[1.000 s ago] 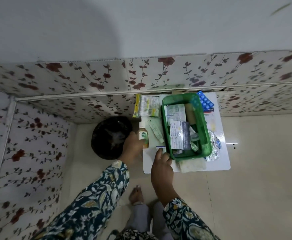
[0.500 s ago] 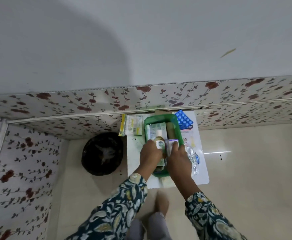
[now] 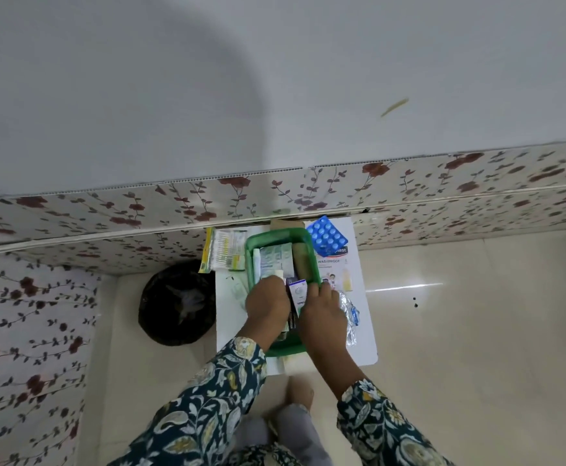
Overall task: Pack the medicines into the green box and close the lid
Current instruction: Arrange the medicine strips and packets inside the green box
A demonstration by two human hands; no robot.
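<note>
While our left hand (image 3: 268, 306) presses fingers-down into the open green plastic box (image 3: 279, 237) at frame centre, its grasp stays hidden. Our right hand (image 3: 323, 312) pinches a small white-and-blue medicine carton (image 3: 299, 295), upright between both hands above the box.

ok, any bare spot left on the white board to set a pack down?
Little. A bare strip lies left of the green plastic box, below the yellow-edged sachet pack. Right of the box, the blue blister pack, printed plaster leaflet and silver foil strips crowd it. Left hand and right hand fill the box's near half.
</note>
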